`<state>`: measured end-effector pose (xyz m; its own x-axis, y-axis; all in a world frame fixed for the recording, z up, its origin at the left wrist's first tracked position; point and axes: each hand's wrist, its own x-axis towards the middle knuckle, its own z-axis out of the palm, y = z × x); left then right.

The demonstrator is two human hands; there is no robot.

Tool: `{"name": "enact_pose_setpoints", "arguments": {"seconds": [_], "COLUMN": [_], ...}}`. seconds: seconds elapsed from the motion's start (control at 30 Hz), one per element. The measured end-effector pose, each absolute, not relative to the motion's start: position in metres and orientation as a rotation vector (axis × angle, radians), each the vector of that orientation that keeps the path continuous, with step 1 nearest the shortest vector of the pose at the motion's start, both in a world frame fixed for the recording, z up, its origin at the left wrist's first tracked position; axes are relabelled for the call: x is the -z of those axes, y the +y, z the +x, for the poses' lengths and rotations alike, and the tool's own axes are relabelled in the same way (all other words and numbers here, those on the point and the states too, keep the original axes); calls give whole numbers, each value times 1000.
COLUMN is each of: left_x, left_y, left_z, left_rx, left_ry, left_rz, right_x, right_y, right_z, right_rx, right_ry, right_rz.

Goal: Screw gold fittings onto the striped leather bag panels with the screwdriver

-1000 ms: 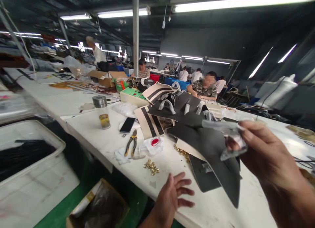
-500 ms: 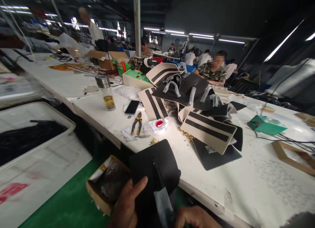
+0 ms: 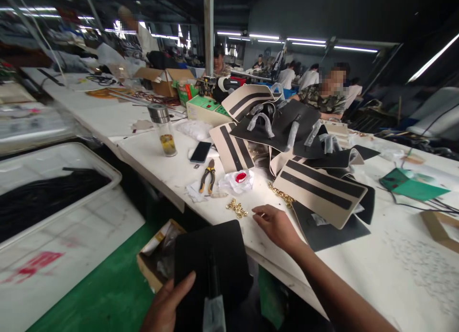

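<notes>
- A black, flat, smooth panel [image 3: 229, 255] is hanging in front of the person's body, just off the near edge of the table, with a narrow black strap [image 3: 212, 274] running down its middle and a translucent plastic wrap [image 3: 214, 313] covering the strap's lower end.
- The left hand [image 3: 165, 301] is gripping that panel at its left side, its thumb pressing on the face; the other fingers are staying hidden behind.
- The right hand [image 3: 278, 225] is reaching over the table, its fingers bending loosely and the tips pointing toward a small heap of shiny gold metal pieces [image 3: 236, 208], just beside it; whether the fingertips are pinching anything, I cannot tell.
- Behind the heap, a bright red round object [image 3: 241, 177] is resting on crumpled white plastic [image 3: 231, 185], and pliers with black-and-yellow handles [image 3: 208, 176] are lying to the left.
- Farther back, a black phone [image 3: 201, 152] is lying near a clear jar with a metal lid [image 3: 168, 143], which is holding something yellow.
- Right of these, beige rectangular panels with black stripes [image 3: 319, 191] are lying heaped with black ones on the white table [image 3: 358, 274].
- Below the table's edge, an open cardboard box [image 3: 145, 270] is standing near a white plastic bin [image 3: 116, 176].
- Across the table, a person in a camouflage top [image 3: 322, 97] is sitting behind the heap.
</notes>
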<state>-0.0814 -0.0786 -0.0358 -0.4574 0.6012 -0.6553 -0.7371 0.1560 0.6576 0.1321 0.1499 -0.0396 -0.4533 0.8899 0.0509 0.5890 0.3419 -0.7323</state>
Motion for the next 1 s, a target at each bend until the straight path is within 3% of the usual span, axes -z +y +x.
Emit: {"name": "enact_pose_setpoints", "arguments": {"seconds": [0.37,0.6,0.83,1.0], "left_x": [34,22,7,1], "left_y": [-75,-73,-57,-52], "left_z": [-66,-59,-30,5], "left_rx": [-1486,-1476,-1488,-1345], "left_ry": [1307,1266,1297,1227], "left_rz": [-131,-91,156,340], "right_x": [60,53,3,-6], "right_y": [164,149,69,14], "right_z": [104,114,178,197], "right_rx": [-660,-694,-911,-884], "right_ry": [-2341,-2202,-1739,-1671], "right_rz": [-1388,-1288,-1117,-1042]}}
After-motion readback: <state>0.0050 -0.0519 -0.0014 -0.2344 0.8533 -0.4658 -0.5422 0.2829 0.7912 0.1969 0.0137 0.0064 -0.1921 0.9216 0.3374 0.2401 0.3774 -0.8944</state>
